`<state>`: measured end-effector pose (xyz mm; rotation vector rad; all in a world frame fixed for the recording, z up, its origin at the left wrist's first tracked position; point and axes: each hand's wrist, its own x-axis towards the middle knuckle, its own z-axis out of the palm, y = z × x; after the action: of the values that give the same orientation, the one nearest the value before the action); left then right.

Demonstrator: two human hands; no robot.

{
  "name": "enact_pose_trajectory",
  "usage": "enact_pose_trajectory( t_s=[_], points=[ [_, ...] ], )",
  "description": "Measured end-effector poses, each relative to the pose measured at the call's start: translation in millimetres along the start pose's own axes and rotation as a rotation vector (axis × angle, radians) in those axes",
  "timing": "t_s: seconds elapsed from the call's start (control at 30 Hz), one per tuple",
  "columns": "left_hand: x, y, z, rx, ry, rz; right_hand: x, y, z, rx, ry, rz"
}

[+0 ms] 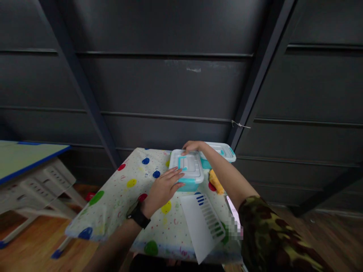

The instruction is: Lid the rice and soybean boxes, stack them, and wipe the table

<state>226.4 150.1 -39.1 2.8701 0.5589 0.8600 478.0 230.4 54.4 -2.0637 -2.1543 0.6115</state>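
A small teal box with a white lid (189, 168) stands on a table covered by a spotted cloth (121, 196). My left hand (164, 187) lies flat with its fingers stretched against the near left side of the lid. My right hand (193, 146) reaches over the far edge of the lid, fingers curled down on it. A second box with a white lid (224, 151) stands just behind and to the right, touching the first.
A white card with coloured stripes (202, 219) lies near the table's front edge. A yellow object (216, 181) lies right of the box. A pale desk with a blue edge (25, 158) stands at left. A dark panelled wall rises behind.
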Motion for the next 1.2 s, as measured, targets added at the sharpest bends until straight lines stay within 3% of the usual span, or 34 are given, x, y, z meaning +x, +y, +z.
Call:
enact_pose_trajectory(
  t_s=[0.23, 0.3, 0.37, 0.47, 0.53, 0.6, 0.73, 0.9, 1.0, 1.07, 1.2],
  points=[
    [0, 3, 13.4, -0.130, 0.097, -0.078, 4, 11, 6, 0.014, 0.062, -0.021],
    [-3, 6, 17.6, -0.170, 0.149, -0.194, 3, 12, 11, 0.030, 0.087, -0.034],
    [-8, 11, 21.0, -0.225, 0.206, -0.393, 1, 10, 15, 0.047, 0.117, -0.048],
    [-14, 17, 19.5, -0.365, 0.130, -0.639, -1, 4, 13, 0.070, 0.173, -0.061],
    [-12, 18, 11.2, -0.394, 0.074, -0.718, -7, 1, 4, 0.105, 0.235, -0.077],
    [-2, 14, -2.3, -0.399, 0.142, -0.742, -20, 4, -11, 0.155, 0.338, -0.092],
    [49, 1, -28.9, -0.646, 0.373, -0.633, -57, 29, -44, 0.231, 0.604, 0.007],
    [147, 0, -34.7, -0.859, 0.322, -0.560, -100, 82, -76, 0.285, 0.873, 0.331],
    [204, 6, -21.4, -1.070, 0.236, -0.595, -118, 113, -84, 0.260, 1.007, 0.514],
    [235, 8, -4.9, -1.222, 0.180, -0.661, -127, 128, -80, 0.259, 1.031, 0.629],
    [264, 4, 38.4, -1.329, 0.141, -0.743, -135, 143, -58, 0.297, 0.979, 0.798]
  ],
)
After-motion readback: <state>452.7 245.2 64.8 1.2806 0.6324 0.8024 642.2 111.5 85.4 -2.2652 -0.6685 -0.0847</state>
